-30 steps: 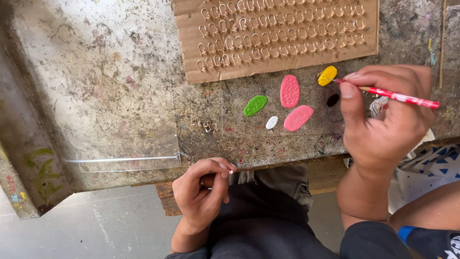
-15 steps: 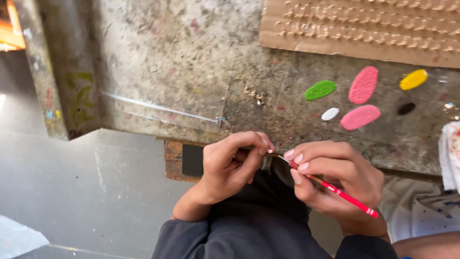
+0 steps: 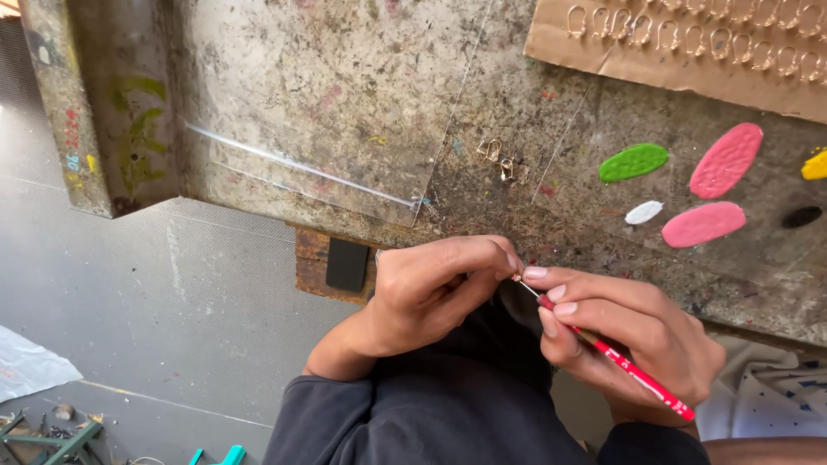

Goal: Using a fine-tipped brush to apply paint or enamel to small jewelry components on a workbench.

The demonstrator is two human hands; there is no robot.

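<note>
1. While your hands meet low in the middle of the frame, your left hand [image 3: 431, 293] is curled nearly closed, fingertips pinched on something too small to make out.
2. Your right hand [image 3: 629, 336] is closed in a writing grip on a thin red-handled paintbrush [image 3: 616, 355], whose tip points up-left and touches the pinched fingertips of your left hand.
3. Both hands hover just below the near edge of the worn, paint-speckled stone worktable [image 3: 345, 112], over your dark clothing.
4. On the table toward the right lie paint patches: a green oval [image 3: 633, 162], two pink ovals [image 3: 726, 159] [image 3: 703, 224], a small white dab [image 3: 643, 212], a yellow one [image 3: 815, 165] at the right edge and a dark spot [image 3: 801, 216].
5. A few small gold wire hooks [image 3: 495, 155] lie loose on the table above your hands, apart from them.
6. At the upper right, a brown cardboard sheet [image 3: 689, 60] holds rows of similar gold hooks.
7. Judging from this, the work looks to be in mid-course: one small piece seems to be at the brush now, the loose hooks are within reach, and I cannot tell which pieces on the cardboard are already painted.
</note>
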